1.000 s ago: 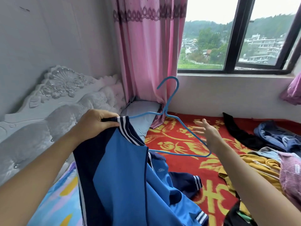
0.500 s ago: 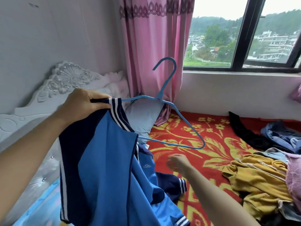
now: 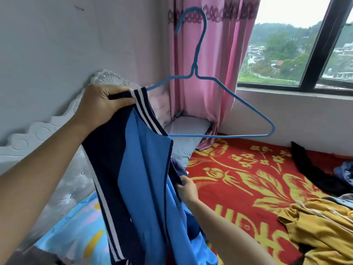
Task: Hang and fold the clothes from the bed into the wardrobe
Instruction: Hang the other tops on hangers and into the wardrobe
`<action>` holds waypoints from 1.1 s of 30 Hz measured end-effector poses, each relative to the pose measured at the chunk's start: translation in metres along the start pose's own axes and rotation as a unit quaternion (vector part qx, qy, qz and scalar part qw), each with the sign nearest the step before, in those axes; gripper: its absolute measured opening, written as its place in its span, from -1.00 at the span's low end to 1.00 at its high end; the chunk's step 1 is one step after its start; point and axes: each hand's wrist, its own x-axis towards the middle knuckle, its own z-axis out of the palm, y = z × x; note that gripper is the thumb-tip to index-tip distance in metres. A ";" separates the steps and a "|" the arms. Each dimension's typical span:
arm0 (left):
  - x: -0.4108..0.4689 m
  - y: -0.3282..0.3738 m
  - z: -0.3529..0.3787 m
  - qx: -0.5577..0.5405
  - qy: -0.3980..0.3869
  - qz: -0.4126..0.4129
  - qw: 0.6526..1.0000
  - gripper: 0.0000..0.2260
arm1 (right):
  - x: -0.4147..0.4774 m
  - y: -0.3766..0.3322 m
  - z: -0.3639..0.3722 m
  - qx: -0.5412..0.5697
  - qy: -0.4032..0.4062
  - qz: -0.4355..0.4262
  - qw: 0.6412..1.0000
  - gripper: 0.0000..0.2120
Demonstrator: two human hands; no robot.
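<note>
A blue and navy jacket (image 3: 141,180) with white stripes hangs in front of me. My left hand (image 3: 101,105) grips its striped collar together with the left end of a blue wire hanger (image 3: 225,88), whose hook points up before the curtain. The hanger's left shoulder is inside the jacket; its right shoulder sticks out bare. Lower down, my right hand (image 3: 186,189) pinches the jacket's navy front edge. The lower part of the jacket runs out of view at the bottom.
The bed's red and yellow blanket (image 3: 248,178) carries a mustard garment (image 3: 321,226), a black one (image 3: 313,169) and a blue one (image 3: 343,172) at the right. A white carved headboard (image 3: 47,131), a grey pillow (image 3: 187,131), a pink curtain (image 3: 215,54) and a window (image 3: 298,44) stand behind.
My left hand has lifted the jacket and hanger higher. My right hand, which reached out past the hanger and then dropped, now holds the jacket's front edge.
</note>
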 end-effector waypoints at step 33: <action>0.003 -0.022 0.098 0.310 0.051 0.012 0.949 -0.88 | -0.067 -0.188 -0.227 0.048 0.297 -0.203 0.932 -0.68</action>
